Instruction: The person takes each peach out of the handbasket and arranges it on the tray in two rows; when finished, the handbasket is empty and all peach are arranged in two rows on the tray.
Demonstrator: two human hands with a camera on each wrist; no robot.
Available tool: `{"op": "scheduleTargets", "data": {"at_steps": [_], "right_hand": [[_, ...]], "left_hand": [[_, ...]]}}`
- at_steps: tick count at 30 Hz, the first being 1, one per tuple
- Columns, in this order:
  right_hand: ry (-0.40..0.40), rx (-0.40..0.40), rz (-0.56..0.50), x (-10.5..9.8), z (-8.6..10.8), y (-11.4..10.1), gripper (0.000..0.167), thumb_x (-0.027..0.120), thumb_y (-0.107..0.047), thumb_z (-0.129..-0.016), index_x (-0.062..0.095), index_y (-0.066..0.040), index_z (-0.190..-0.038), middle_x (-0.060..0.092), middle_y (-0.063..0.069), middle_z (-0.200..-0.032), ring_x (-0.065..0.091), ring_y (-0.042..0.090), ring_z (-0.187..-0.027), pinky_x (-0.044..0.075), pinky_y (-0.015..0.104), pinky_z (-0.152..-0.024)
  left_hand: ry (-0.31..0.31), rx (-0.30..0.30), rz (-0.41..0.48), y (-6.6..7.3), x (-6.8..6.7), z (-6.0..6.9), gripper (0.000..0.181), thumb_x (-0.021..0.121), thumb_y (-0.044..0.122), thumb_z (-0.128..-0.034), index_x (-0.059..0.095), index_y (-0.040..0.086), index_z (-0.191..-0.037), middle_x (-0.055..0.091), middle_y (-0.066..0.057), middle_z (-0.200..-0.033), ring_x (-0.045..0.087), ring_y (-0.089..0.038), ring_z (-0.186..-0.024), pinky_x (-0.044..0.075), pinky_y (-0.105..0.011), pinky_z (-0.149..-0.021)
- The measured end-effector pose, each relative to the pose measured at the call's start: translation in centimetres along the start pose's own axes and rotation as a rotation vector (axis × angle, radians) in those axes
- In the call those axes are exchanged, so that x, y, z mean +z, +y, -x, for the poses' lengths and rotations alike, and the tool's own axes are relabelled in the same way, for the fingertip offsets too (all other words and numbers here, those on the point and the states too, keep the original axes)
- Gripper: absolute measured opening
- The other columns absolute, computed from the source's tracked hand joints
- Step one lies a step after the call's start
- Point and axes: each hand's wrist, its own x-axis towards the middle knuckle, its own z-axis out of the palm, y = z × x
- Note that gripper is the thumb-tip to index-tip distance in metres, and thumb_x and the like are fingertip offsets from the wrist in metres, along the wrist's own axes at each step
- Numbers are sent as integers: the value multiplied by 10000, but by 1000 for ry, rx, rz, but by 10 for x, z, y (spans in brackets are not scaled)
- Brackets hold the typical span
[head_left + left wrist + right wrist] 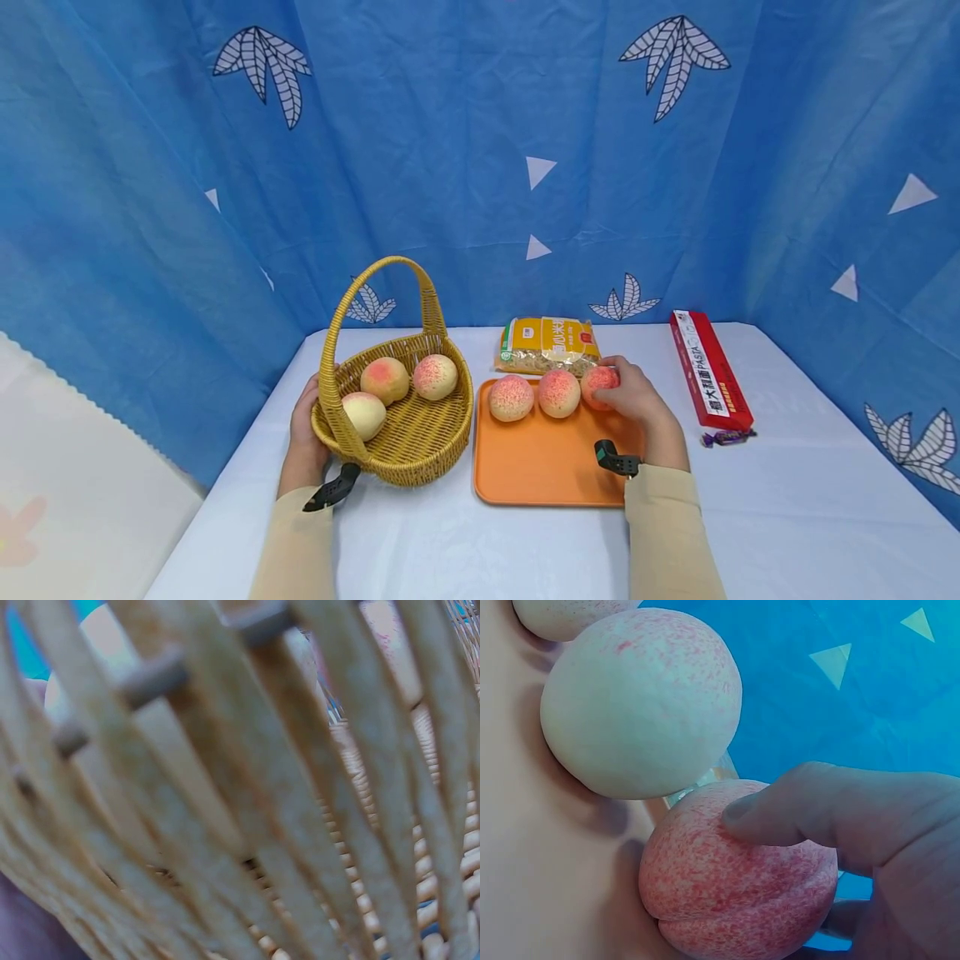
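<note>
"From the head view, how do things lie about the orange rectangular tray (536, 467)?"

"My right hand (636, 398) is at its back right corner, fingers and thumb about a red-speckled round peach (600, 381). To that peach's left, along the tray's back edge, sit a middle pink-speckled round peach (559, 393) and a leftmost pink-speckled round peach (512, 398). Left of the tray, just beside it, stands a golden woven basket with a tall arched handle (423, 472), three more peaches inside."

"And your other hand?"

"My left hand (306, 425) is against the basket's outer side, the side away from the tray. So my hands are well apart, and the right is much the nearer to the red-speckled peach. The basket lies leftward of it, across the tray, with two peaches in between."

"What does the left wrist view add?"

"Mostly blurred basket slats, close up, with pale fruit behind them. I cannot tell whether my fingers curl over the rim."

"And the right wrist view?"

"My thumb presses on the red-speckled peach, fingers partly hidden behind it: a pinch. The peach is round, with no clear long axis, only a crease. Whether it is lifted off the tray, I cannot tell."
</note>
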Motion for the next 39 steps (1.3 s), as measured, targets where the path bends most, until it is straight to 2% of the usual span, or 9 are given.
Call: {"op": "scheduleTargets", "data": {"at_steps": [7, 16, 24, 28, 39], "right_hand": [[-3, -22, 4, -1, 1, 0, 691, 689, -192, -903, 340, -33, -1478, 421, 273, -1442, 450, 423, -1257, 424, 575, -1089], [2, -38, 0, 0, 1, -1, 717, 696, -215, -907, 326, -41, -1497, 393, 273, -1467, 434, 433, -1290, 426, 576, -1088], [56, -73, 24, -3, 1, -4, 672, 678, -245, -922, 360, -87, -1493, 303, 269, -1548, 342, 461, -1385, 357, 640, -1109], [67, -79, 31, -3, 3, -7, 655, 670, -246, -932, 366, -99, -1493, 273, 259, -1579, 285, 462, -1432, 331, 654, -1119], [106, -151, 23, 0, 4, -14, 641, 651, -246, -952, 363, -123, -1512, 286, 223, -1587, 267, 452, -1464, 324, 649, -1126]], "left_hand": [[11, -16, 1, 1, 2, 0, 401, 268, 145, -1070, 466, 203, -1414, 491, 105, -1341, 442, -56, -1254, 332, -225, -1101], [-3, -11, -20, 1, 2, 1, 382, 262, 153, -1073, 475, 219, -1383, 489, 99, -1334, 429, -76, -1259, 344, -230, -1093], [0, -7, -21, 1, 2, 1, 364, 263, 145, -1071, 516, 247, -1312, 508, 101, -1307, 437, -83, -1239, 360, -231, -1075], [-1, -10, -18, 1, 2, 1, 369, 259, 142, -1069, 514, 245, -1316, 502, 100, -1308, 433, -81, -1238, 355, -232, -1075], [-3, -20, -7, 2, 2, 1, 386, 257, 128, -1069, 467, 211, -1382, 486, 91, -1318, 418, -94, -1244, 367, -227, -1062]]}}
